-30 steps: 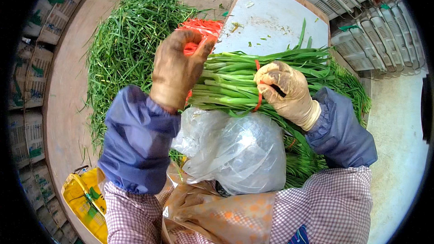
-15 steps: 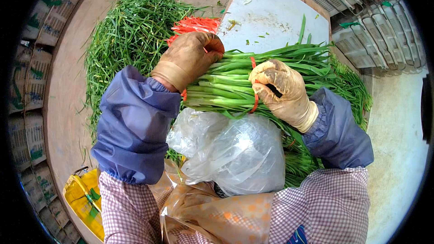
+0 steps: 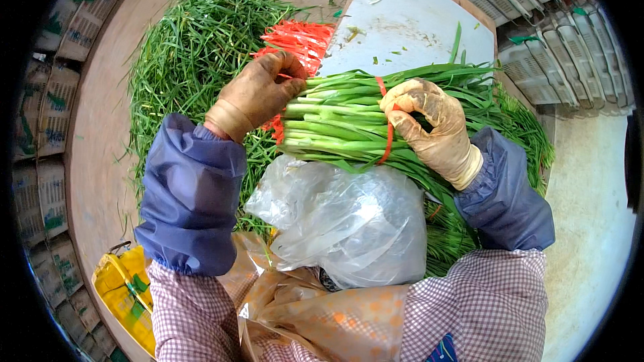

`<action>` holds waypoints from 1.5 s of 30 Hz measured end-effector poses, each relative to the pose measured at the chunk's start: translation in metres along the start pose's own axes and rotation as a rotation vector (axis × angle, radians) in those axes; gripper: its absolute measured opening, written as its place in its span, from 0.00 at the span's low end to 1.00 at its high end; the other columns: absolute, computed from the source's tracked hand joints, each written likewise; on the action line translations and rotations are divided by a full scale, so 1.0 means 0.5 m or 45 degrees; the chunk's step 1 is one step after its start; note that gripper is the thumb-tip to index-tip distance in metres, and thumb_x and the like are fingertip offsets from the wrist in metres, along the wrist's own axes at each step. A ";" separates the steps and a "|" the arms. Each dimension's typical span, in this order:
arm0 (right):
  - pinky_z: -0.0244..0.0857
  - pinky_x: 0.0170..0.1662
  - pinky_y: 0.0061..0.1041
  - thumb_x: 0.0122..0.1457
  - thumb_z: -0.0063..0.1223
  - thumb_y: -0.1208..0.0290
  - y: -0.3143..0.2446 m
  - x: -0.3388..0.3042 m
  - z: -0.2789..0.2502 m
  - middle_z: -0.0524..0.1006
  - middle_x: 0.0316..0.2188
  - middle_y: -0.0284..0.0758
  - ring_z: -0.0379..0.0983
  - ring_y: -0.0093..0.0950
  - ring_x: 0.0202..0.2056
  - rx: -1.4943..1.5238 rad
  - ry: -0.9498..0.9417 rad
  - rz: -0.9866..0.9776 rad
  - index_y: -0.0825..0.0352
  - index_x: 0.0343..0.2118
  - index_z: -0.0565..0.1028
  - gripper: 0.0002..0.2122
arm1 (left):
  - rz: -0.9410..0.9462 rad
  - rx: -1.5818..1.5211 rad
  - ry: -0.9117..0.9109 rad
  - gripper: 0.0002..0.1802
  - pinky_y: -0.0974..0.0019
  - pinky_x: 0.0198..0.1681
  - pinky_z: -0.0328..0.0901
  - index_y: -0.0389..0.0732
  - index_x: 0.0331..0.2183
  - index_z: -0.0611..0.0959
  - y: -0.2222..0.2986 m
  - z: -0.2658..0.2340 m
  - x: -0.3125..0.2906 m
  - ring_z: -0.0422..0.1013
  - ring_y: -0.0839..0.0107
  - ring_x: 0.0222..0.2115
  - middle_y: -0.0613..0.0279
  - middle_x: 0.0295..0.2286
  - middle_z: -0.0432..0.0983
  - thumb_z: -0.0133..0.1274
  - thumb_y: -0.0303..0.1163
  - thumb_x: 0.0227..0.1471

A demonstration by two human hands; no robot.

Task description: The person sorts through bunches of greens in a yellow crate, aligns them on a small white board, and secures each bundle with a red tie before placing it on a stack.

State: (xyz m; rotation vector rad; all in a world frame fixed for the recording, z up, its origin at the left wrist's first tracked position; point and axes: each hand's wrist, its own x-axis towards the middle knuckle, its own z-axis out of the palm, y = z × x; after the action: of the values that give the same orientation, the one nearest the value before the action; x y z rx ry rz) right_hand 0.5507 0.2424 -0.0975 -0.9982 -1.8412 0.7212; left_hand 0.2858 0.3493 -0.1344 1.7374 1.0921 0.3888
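A bundle of long green leafy stalks, like garlic chives (image 3: 329, 124), lies crosswise in front of me, its pale cut ends to the left. A red tie (image 3: 388, 139) runs around the stalks. My right hand (image 3: 429, 124), in a worn cream glove, pinches at this tie on top of the bundle, thumb and forefinger together. My left hand (image 3: 258, 94), in a brown-stained glove, is closed beside the cut ends, and a short bit of red strip shows at its fingertips. Just beyond it lies a pile of red tie strips (image 3: 302, 40).
A heap of loose green leaves (image 3: 194, 47) spreads at the left. Clear plastic covering (image 3: 355, 221) bulges below the bundle. Behind is a white board (image 3: 409, 20) with scraps. Pale crates (image 3: 543, 70) stand at far right, more crates (image 3: 47, 107) along the left, and a yellow crate (image 3: 121, 288) lower left.
My left hand has drawn left, away from the top of the stalks, uncovering their cut ends and more red strips. My right hand and the bundle have shifted slightly right.
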 end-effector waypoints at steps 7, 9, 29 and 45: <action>0.67 0.38 0.25 0.54 0.56 0.80 -0.009 0.010 -0.006 0.75 0.31 0.36 0.73 0.29 0.33 -0.111 -0.055 -0.030 0.68 0.32 0.73 0.04 | 0.306 0.281 0.489 0.25 0.66 0.54 0.61 0.39 0.53 0.72 0.097 -0.032 -0.035 0.69 0.63 0.47 0.53 0.45 0.74 0.54 0.24 0.51; 0.67 0.37 0.25 0.54 0.56 0.80 -0.005 0.005 -0.012 0.75 0.31 0.36 0.73 0.29 0.33 -0.104 -0.016 0.012 0.68 0.31 0.73 0.04 | 0.698 0.462 0.314 0.29 0.62 0.55 0.60 0.42 0.55 0.70 0.124 -0.005 -0.032 0.67 0.60 0.51 0.51 0.49 0.71 0.56 0.27 0.50; 0.66 0.27 0.18 0.60 0.51 0.72 -0.117 0.056 -0.050 0.77 0.25 0.37 0.70 0.20 0.23 0.652 0.068 0.494 0.72 0.29 0.74 0.08 | 0.385 1.321 0.421 0.20 0.42 0.55 0.57 0.39 0.45 0.74 0.151 0.169 0.042 0.72 0.59 0.43 0.56 0.37 0.75 0.52 0.32 0.48; 0.57 0.23 0.18 0.57 0.55 0.70 -0.011 -0.181 0.065 0.71 0.21 0.28 0.63 0.17 0.20 0.872 0.273 1.267 0.67 0.36 0.74 0.08 | 0.448 1.444 0.082 0.54 0.48 0.56 0.55 0.47 0.59 0.62 0.238 0.130 -0.052 0.63 0.56 0.52 0.55 0.49 0.66 0.69 0.48 0.31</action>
State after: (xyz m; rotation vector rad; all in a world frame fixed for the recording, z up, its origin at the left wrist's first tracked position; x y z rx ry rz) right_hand 0.5446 0.1595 -0.1462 -1.4010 -0.7003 1.6071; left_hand 0.3744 0.2807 -0.0540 2.9506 1.1255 -0.0096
